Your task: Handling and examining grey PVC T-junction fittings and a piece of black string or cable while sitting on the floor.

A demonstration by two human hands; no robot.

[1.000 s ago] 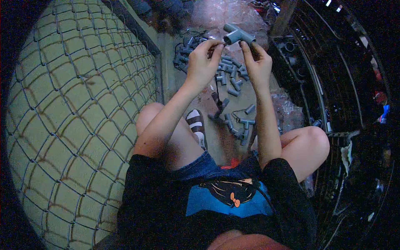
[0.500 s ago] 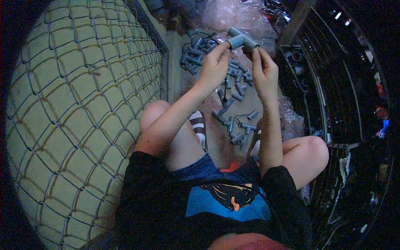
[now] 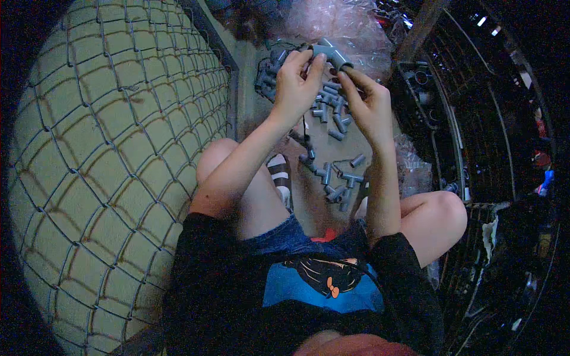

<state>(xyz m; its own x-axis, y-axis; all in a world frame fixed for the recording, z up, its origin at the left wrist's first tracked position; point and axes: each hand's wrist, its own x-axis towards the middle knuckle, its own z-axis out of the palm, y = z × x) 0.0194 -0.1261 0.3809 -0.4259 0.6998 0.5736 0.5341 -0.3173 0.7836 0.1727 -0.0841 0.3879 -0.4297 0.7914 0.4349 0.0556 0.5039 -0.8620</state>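
Above the floor at the top centre, a grey tee pipe fitting [image 3: 333, 54] is held up between both my hands. My left hand [image 3: 298, 83] is closed on its left branch, thumb against the side. The fingers of my right hand [image 3: 366, 98] pinch its lower right end at the open rim. Beneath my hands lies a heap of grey pipe fittings [image 3: 329, 98], mostly tees, partly covered by my left hand. A smaller group of grey fittings [image 3: 350, 180] lies closer to me, between my feet.
A chain-link fence [image 3: 122, 172] runs along a pale wall on my left. Clear plastic wrapping [image 3: 338, 21] is bunched beyond the heap. Dark metal racking [image 3: 475, 113] lines the right side. My sandalled left foot [image 3: 279, 178] rests beside the fittings.
Both hands have shifted slightly left with the tee fitting, which has turned a little. My right hand has moved in closer to my left.
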